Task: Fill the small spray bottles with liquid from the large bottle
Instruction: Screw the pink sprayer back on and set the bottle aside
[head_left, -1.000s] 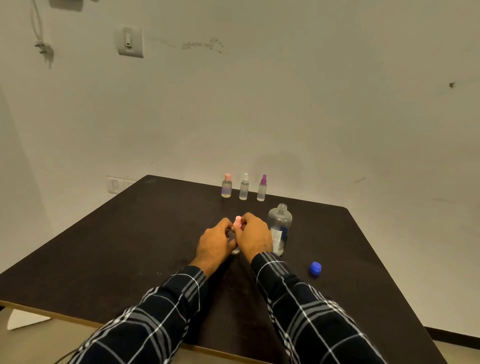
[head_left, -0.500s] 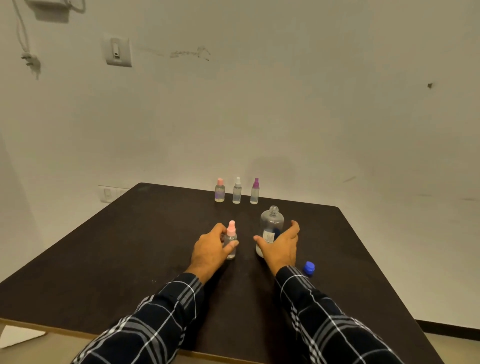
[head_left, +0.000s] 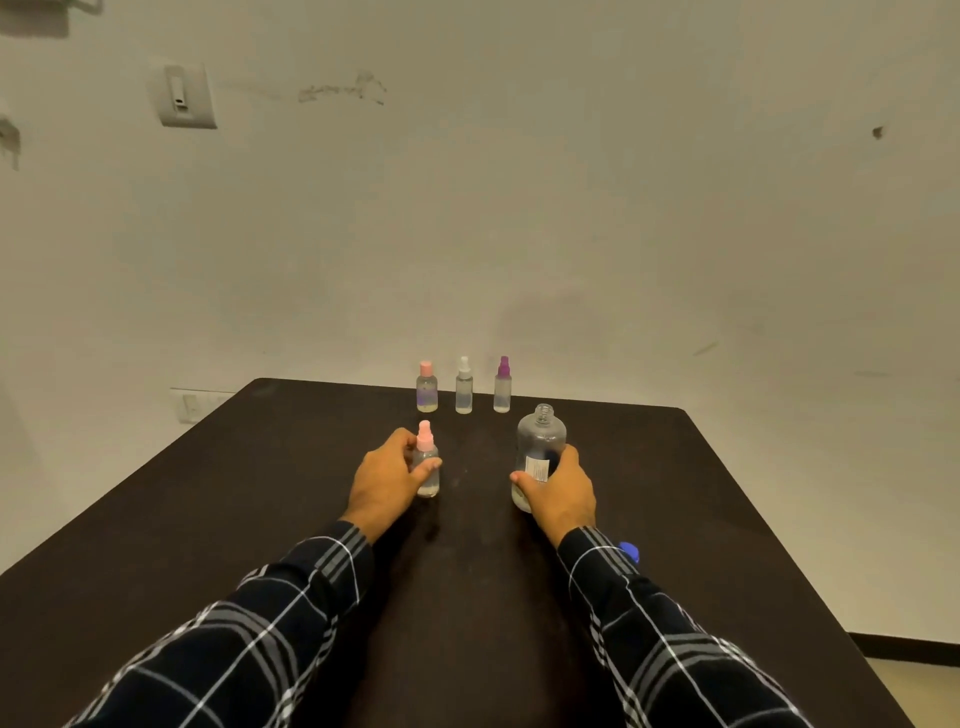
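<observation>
My left hand (head_left: 387, 478) grips a small clear spray bottle with a pink top (head_left: 427, 460) that stands upright on the dark table (head_left: 208, 519). My right hand (head_left: 561, 491) is wrapped round the lower part of the large clear bottle (head_left: 540, 441), which stands upright with its neck uncapped. Three more small bottles stand in a row near the far edge: a pink-capped one (head_left: 426, 387), a white-topped one (head_left: 464, 385) and a purple-topped one (head_left: 502, 384). Liquid shows in all of them.
A blue cap (head_left: 629, 551) lies on the table just right of my right sleeve, partly hidden by it. A pale wall rises right behind the table's far edge, with a switch plate (head_left: 182, 97) high on the left.
My hands have moved apart from the pink top they held together. The left now holds the pink-topped bottle alone, and the right has closed round the large bottle.
</observation>
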